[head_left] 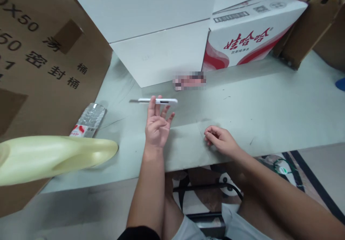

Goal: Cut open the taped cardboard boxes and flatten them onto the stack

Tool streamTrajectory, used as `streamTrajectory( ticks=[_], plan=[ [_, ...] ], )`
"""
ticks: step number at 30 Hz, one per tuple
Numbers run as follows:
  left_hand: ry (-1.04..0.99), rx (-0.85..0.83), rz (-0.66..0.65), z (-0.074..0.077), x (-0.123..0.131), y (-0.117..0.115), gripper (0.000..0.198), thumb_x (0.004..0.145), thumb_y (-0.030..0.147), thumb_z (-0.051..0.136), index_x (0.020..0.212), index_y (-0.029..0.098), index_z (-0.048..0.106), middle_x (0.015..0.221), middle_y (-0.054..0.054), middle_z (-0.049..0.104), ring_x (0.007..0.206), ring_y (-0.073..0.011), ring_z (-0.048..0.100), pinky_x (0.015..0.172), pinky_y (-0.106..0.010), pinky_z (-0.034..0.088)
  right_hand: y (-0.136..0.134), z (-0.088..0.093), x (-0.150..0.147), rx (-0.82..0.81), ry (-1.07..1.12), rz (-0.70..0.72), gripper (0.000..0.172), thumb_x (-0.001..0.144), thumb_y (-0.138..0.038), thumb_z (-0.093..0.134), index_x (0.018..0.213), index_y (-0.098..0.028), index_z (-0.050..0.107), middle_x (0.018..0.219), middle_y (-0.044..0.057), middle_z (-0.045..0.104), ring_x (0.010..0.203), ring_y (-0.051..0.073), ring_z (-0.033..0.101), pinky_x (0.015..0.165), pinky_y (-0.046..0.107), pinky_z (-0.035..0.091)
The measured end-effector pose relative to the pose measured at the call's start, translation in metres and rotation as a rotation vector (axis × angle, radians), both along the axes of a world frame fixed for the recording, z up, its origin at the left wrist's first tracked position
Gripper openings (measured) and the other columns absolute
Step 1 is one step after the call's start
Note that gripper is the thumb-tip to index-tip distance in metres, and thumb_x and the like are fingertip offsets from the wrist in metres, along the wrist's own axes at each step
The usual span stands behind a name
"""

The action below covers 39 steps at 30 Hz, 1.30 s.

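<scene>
My left hand is raised over the table, palm up. Between its fingers lies a slim white utility knife, level, with the blade out toward the left. The other fingers curl loosely below the handle. To the right, my right hand rests near the table's front edge, its fingers curled in and the thumb against them. Nothing shows in that hand. Behind the knife, a small pinkish item, blurred out by pixels, lies at the foot of a white box.
A large brown carton stands at the left. By it are a clear plastic bottle and a pale yellow curved object. A red-and-white water carton stands at the back right of the pale green table, near brown cardboard.
</scene>
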<state>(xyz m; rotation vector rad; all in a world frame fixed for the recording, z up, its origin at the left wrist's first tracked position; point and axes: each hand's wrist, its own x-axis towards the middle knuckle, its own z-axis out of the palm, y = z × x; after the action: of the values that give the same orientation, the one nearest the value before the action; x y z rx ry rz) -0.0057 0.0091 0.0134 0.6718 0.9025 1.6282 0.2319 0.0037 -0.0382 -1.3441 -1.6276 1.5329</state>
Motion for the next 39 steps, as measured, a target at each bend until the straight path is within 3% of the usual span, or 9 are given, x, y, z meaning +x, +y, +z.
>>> streamTrajectory(
  ticks=[7,13,18,23,25,29,33,36,39],
  plan=[
    [-0.031,-0.011,0.018,-0.005,-0.013,0.011,0.072,0.062,0.006,0.062,0.121,0.045,0.066,0.131,0.003,0.066,0.111,-0.0197,0.064,0.087,-0.032,0.055,0.002,0.004,0.000,-0.035,-0.006,0.049,0.027,0.088,-0.047,0.053,0.079,-0.022,0.056,0.066,0.001,0.063,0.059,0.015,0.059,0.060,0.029,0.046],
    [0.070,-0.008,0.024,-0.005,-0.014,0.016,0.074,0.061,0.005,0.062,0.122,0.047,0.065,0.155,0.008,0.047,0.133,-0.0247,0.054,0.098,-0.036,0.051,0.001,0.005,0.003,-0.026,-0.044,0.077,0.028,0.091,-0.047,0.050,0.084,-0.021,0.057,0.068,0.002,0.063,0.060,0.016,0.061,0.061,0.030,0.048],
    [0.308,-0.030,0.084,-0.018,-0.024,0.012,0.065,0.065,0.010,0.060,0.122,0.041,0.069,0.148,0.003,0.056,0.136,-0.0250,0.052,0.103,-0.034,0.046,0.019,0.018,-0.016,0.168,-0.062,0.030,0.024,0.089,-0.042,0.055,0.100,-0.021,0.059,0.090,0.008,0.069,0.082,0.020,0.068,0.075,0.035,0.055],
    [0.588,-0.010,0.050,-0.025,-0.038,0.005,0.066,0.066,0.011,0.055,0.127,0.034,0.067,0.153,0.000,0.051,0.139,-0.0283,0.049,0.104,-0.038,0.048,0.075,0.041,-0.099,0.501,-0.057,0.186,0.054,0.078,-0.037,0.068,0.128,-0.022,0.053,0.133,0.015,0.061,0.116,0.029,0.063,0.096,0.045,0.052],
    [0.583,0.010,0.047,-0.022,-0.044,0.002,0.066,0.068,0.012,0.054,0.129,0.033,0.065,0.153,-0.002,0.051,0.139,-0.0285,0.050,0.101,-0.037,0.051,0.094,0.047,-0.141,0.494,-0.094,0.306,0.058,0.076,-0.033,0.067,0.131,-0.021,0.052,0.124,0.012,0.067,0.105,0.027,0.066,0.090,0.041,0.053],
    [0.600,-0.063,0.247,-0.013,-0.058,-0.006,0.064,0.072,0.010,0.054,0.132,0.031,0.062,0.160,-0.003,0.041,0.149,-0.0294,0.037,0.110,-0.041,0.046,0.116,0.054,-0.222,0.377,-0.190,0.492,0.018,0.086,-0.031,0.053,0.096,-0.020,0.062,0.084,0.003,0.070,0.078,0.021,0.064,0.072,0.032,0.049],
    [0.598,-0.245,0.583,-0.009,-0.071,-0.018,0.053,0.078,0.013,0.053,0.128,0.028,0.062,0.159,-0.007,0.037,0.149,-0.0281,0.036,0.115,-0.046,0.040,0.143,0.063,-0.302,0.528,-0.187,0.370,0.029,0.096,-0.036,0.042,0.075,-0.020,0.055,0.078,0.004,0.064,0.082,0.021,0.061,0.079,0.034,0.049],
    [0.580,-0.283,0.561,-0.007,-0.078,-0.027,0.041,0.080,0.016,0.053,0.118,0.024,0.066,0.147,-0.011,0.047,0.135,-0.0270,0.050,0.105,-0.044,0.047,0.177,0.076,-0.371,0.673,-0.139,0.308,0.023,0.098,-0.036,0.046,0.087,-0.020,0.058,0.104,0.007,0.063,0.105,0.023,0.062,0.101,0.040,0.046],
    [0.605,-0.295,0.509,-0.004,-0.082,-0.033,0.035,0.080,0.016,0.054,0.111,0.023,0.069,0.140,-0.011,0.050,0.126,-0.0251,0.055,0.101,-0.042,0.049,0.215,0.090,-0.430,0.661,-0.142,0.163,0.016,0.095,-0.028,0.052,0.105,-0.018,0.061,0.147,0.009,0.043,0.128,0.026,0.053,0.117,0.044,0.036]
  ],
)
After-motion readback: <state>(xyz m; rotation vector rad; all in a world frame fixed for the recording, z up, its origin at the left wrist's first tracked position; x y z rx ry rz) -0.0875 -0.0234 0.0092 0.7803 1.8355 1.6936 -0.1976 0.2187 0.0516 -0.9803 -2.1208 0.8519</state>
